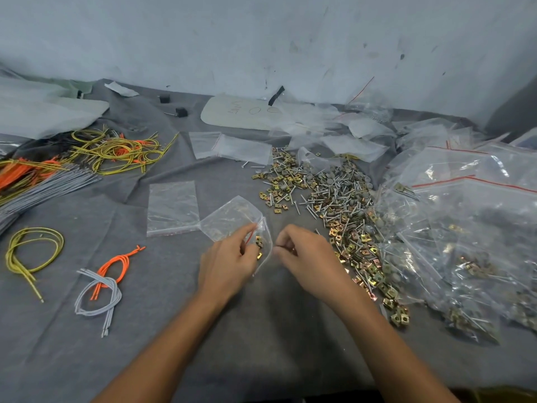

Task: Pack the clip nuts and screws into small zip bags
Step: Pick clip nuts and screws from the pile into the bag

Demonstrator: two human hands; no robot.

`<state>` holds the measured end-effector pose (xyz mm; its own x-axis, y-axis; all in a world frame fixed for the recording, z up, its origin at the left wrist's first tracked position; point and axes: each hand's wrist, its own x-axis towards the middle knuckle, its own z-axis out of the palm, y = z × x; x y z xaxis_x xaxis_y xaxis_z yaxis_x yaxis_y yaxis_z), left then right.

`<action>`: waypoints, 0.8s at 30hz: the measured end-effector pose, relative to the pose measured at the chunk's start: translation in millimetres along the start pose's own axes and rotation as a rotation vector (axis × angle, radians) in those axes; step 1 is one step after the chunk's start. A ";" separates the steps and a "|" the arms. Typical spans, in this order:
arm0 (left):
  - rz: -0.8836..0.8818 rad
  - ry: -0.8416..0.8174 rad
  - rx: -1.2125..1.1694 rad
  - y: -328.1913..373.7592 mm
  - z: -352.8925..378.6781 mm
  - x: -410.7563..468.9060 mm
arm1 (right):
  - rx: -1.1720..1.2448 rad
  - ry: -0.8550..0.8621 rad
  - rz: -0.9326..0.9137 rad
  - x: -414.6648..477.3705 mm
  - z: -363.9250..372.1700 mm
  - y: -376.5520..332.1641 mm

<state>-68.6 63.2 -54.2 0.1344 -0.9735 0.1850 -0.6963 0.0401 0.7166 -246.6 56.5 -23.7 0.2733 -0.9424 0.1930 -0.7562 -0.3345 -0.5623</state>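
The small zip bag (232, 216) sits just above the middle of the frame, part lifted off the grey cloth (261, 330). Its long axis runs from the upper left down toward the lower right. The end with the red zip line is at the lower right, facing the other hand. It is clear, crinkled plastic, and a few brass-coloured clip nuts (259, 243) show through it near that end.

The left hand (229, 260) comes up from the bottom of the frame with a bare forearm. It pinches the bag at the red line between thumb and forefinger, the other fingers curled beneath. The right hand (305, 251) is just beside the bag's lower end, knuckles up. Its fingertips are drawn together against the thumb, and I cannot tell whether anything is between them.

Right of the hands a long pile of clip nuts and screws (340, 205) runs up the cloth. Further right lie big clear bags (465, 228) holding more of them. An empty flat bag (173, 207) lies just left of the held one. At lower left are a yellow cord (32, 248), an orange cord (116, 263) and a grey cord (98, 292).
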 end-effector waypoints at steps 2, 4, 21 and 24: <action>0.004 -0.014 0.017 0.8 -1.1 -0.1 | 0.070 0.027 -0.022 0.2 1.8 -11.5; 0.004 -0.029 0.018 1.2 -2.9 -1.2 | 0.143 0.026 -0.020 0.2 4.4 -17.8; 0.015 -0.026 0.029 -3.1 -0.8 2.4 | -0.454 -0.075 0.106 13.0 -34.6 56.4; 0.024 -0.020 0.031 -3.0 0.5 3.4 | -0.294 0.053 0.138 7.6 -33.6 42.6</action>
<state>-66.4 59.6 -56.0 0.1037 -0.9767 0.1879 -0.7210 0.0563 0.6907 -296.7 34.8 -19.2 0.1310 -0.9754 0.1773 -0.9252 -0.1845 -0.3316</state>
